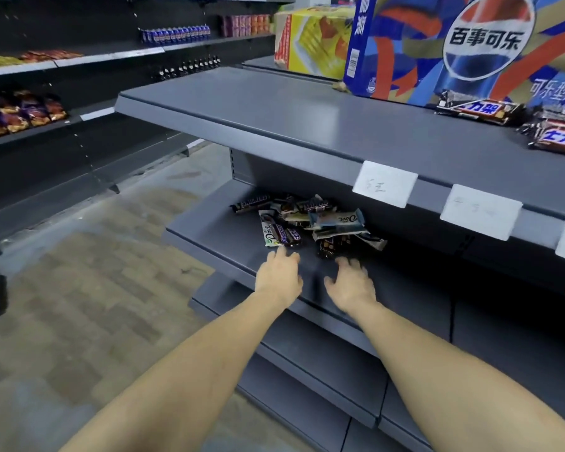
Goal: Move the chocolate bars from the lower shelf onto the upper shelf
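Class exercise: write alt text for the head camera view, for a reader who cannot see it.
Two bare hands, left hand and right hand, reach open toward a loose pile of chocolate bars on the lower shelf of a grey store rack. The upper shelf already holds a few bars beside a Pepsi carton.

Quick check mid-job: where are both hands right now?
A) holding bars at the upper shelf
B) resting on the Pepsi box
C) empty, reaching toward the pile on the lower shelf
C: the left hand and right hand hold nothing, just short of the chocolate bars on the lower shelf.
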Available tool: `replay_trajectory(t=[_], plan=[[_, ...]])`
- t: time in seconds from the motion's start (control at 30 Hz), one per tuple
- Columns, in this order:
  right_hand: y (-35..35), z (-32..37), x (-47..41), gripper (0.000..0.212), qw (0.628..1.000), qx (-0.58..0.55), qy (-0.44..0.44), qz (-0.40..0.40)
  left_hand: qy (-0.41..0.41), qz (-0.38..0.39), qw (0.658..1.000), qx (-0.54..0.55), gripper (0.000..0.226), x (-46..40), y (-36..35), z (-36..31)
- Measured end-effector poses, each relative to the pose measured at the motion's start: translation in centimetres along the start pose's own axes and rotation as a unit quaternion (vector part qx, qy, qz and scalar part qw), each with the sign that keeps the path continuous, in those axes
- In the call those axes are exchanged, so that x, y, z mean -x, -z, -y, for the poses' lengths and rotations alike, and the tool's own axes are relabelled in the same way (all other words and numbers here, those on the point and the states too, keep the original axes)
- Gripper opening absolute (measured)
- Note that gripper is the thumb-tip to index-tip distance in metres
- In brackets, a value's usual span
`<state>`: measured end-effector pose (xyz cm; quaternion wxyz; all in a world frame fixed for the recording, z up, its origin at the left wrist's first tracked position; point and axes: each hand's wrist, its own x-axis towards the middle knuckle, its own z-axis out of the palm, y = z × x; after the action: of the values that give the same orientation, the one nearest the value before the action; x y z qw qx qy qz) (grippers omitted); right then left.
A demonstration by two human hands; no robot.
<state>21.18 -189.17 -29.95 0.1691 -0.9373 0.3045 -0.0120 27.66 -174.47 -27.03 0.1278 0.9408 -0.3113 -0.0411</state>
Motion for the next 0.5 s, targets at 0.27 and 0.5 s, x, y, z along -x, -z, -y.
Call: replay_trajectory(t=[0.27,0.5], plan=[[-2.4,4.4,-3.1,0.070,0.995,0.000,-0.094,-0.027,-0.069,0.033,0.997,-0.004,0.064,-7.0,-1.1,4.5],[-5.5,6.5,-3.0,0.066,0.992,0.023,-0.098,-0.075,-0.153,0.031,0.987,-0.023,0.065,-10.0,-3.1,5.7]])
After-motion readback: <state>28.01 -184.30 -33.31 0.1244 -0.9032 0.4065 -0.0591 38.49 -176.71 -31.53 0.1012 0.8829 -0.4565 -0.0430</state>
